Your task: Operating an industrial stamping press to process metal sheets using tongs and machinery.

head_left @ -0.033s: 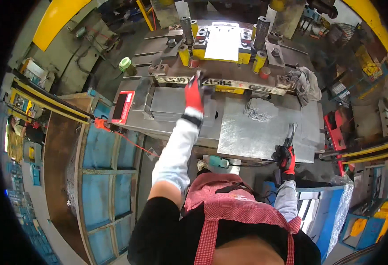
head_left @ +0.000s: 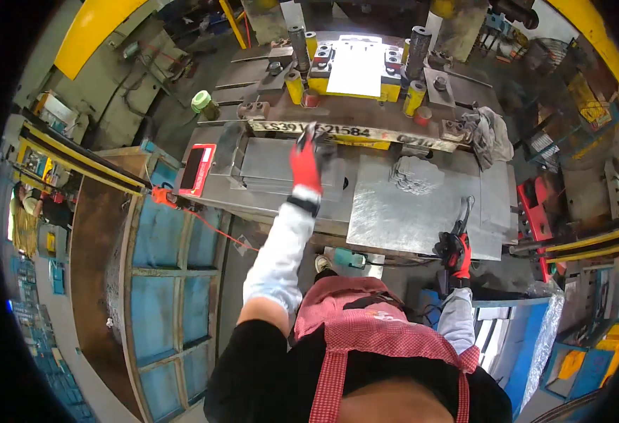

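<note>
My left hand (head_left: 306, 166), in a red and black glove, reaches forward over the stacked flat metal sheets (head_left: 274, 161) on the bench. Its fingers point away from me, spread and slightly blurred, and nothing shows in them. Near the front edge of a large shiny metal plate (head_left: 387, 218), my right hand (head_left: 457, 254) wears the same kind of glove. It is closed on a dark-handled, plier-like tool (head_left: 466, 211) whose narrow tip points away over the plate. Toward the back of that plate lies a pile of thin, irregular metal pieces (head_left: 415, 175).
Behind a painted bar (head_left: 387, 136), the press die (head_left: 390, 90) holds a bright white sheet (head_left: 355, 67) between dark posts. A grey rag (head_left: 489, 137) hangs at the right. A green-lidded jar (head_left: 202, 103) and a red-framed panel (head_left: 196, 170) stand left.
My left hand has drawn back a little toward me and slightly left. My right hand and the tool have stayed in place.
</note>
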A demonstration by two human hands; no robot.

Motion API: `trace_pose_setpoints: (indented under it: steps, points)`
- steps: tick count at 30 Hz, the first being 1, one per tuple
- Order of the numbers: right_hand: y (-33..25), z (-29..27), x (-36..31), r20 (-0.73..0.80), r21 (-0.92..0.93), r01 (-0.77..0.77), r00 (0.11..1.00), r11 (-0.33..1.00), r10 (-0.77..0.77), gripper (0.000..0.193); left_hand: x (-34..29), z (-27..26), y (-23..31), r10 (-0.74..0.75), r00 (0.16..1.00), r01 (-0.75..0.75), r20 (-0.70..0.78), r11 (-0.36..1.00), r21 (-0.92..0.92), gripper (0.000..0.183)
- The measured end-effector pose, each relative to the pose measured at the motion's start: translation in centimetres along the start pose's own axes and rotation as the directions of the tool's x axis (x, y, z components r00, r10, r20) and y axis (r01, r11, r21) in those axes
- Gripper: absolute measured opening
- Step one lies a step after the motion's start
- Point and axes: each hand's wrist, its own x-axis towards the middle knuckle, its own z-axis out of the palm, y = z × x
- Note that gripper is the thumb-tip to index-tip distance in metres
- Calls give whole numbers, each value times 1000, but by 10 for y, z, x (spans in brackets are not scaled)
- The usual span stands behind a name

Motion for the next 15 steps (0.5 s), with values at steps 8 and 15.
trace_pose_setpoints:
  steps: [8,15]
  points:
    - [1,16,-2,57,-66,16,998,998,-13,20,-131,-111,-70,-184,981,-57,60,18,998,51]
    - [2,3,3,-60,-97,24,998,995,-29,17,-124,-113,-71,-350,933,-75,78,21,997,54]
